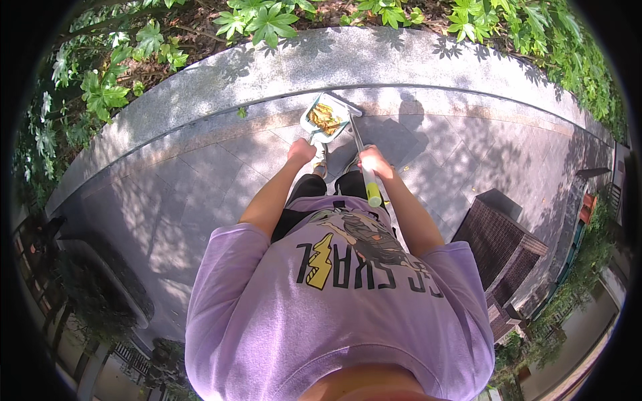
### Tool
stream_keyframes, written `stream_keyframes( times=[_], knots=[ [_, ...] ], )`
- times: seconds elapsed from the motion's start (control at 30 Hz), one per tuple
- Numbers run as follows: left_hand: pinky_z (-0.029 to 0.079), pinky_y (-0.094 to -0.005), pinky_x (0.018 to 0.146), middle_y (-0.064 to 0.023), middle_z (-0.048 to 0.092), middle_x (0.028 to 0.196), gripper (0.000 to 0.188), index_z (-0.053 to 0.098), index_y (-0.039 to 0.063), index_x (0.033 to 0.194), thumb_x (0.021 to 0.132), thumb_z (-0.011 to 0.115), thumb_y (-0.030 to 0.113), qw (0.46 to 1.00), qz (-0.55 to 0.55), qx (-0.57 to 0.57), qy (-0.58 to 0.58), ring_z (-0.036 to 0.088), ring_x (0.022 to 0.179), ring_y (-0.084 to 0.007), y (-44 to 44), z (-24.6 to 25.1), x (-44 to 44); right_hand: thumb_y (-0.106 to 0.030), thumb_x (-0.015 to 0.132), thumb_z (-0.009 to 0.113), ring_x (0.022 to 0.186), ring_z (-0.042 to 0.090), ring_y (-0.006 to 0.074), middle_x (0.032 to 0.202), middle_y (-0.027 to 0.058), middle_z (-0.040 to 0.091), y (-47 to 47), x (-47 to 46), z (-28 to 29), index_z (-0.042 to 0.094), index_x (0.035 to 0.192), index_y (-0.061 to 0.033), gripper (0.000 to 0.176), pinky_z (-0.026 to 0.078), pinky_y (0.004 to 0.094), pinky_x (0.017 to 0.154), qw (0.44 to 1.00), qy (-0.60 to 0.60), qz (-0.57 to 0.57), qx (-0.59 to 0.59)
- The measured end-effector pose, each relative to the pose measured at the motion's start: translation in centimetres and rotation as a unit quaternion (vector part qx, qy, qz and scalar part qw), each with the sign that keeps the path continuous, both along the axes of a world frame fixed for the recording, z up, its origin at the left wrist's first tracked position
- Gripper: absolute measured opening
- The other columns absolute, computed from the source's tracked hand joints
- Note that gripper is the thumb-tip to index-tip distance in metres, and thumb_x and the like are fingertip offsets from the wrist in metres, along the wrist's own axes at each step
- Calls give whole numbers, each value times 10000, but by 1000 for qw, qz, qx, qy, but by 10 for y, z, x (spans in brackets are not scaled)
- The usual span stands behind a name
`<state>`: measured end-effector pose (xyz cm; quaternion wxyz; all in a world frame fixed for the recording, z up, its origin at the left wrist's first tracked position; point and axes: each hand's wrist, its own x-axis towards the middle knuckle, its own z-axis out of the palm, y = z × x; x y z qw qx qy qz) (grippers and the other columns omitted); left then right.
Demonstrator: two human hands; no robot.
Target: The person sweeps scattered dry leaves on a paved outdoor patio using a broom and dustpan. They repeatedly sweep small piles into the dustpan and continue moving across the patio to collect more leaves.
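My left hand (301, 151) grips the handle of a white and light-blue dustpan (305, 122), held in front of my feet. Dry yellow-brown leaves (325, 118) lie in the pan. In my right hand (372, 159) is the pole of a broom (357, 133), its silver shaft running away from me and its yellow-green end (373, 194) pointing back at my body. The broom's white head (348, 104) is at the right edge of the dustpan; whether the two touch, I cannot tell. The bristles are hidden.
Beyond the dustpan a curved stone ledge (281, 65) borders a planting bed with green leafy shrubs (271, 22). I stand on grey stone paving (210, 175) dappled with shade. A brown woven piece of outdoor furniture (494, 235) stands to the right. One small green leaf (242, 112) lies near the ledge.
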<state>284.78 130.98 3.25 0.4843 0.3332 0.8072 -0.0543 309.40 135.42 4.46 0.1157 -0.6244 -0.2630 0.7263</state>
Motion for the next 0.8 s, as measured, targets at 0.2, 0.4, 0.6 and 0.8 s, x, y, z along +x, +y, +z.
stream_keyframes(
  times=[0.2, 0.4, 0.6, 0.8],
  knots=[
    [476, -428, 888, -297, 615, 1056, 451, 621, -70, 1039, 744, 545, 264, 999, 15, 34, -12, 600, 1041, -377, 4, 5, -1, -64, 804, 485, 437, 544, 240, 563, 111, 527, -1, 1, -1, 541, 746, 37, 129, 457, 379, 385, 982, -83, 168, 9],
    [483, -437, 875, -305, 611, 1055, 437, 617, -72, 1031, 749, 545, 255, 999, -5, 43, -7, 599, 1032, -396, 5, 8, 7, -71, 811, 501, 473, 569, 221, 611, 120, 550, -14, 63, 20, 553, 889, 33, 140, 479, 355, 402, 986, -46, 156, -45],
    [485, -440, 863, -289, 627, 1008, 388, 613, -61, 978, 736, 584, 241, 996, -69, 49, 0, 606, 1001, -409, 1, 6, 26, -43, 821, 476, 473, 527, 170, 624, 101, 536, -88, 123, 73, 574, 982, 31, 202, 449, 315, 398, 990, 25, -72, -115],
    [497, -465, 824, -296, 632, 948, 350, 612, -67, 914, 706, 581, 213, 973, -212, 89, 11, 620, 938, -431, 14, 10, 63, -43, 831, 468, 476, 497, 164, 634, 102, 509, -137, 161, 85, 520, 922, 7, 116, 439, 333, 394, 948, 38, -289, -129]
  ],
)
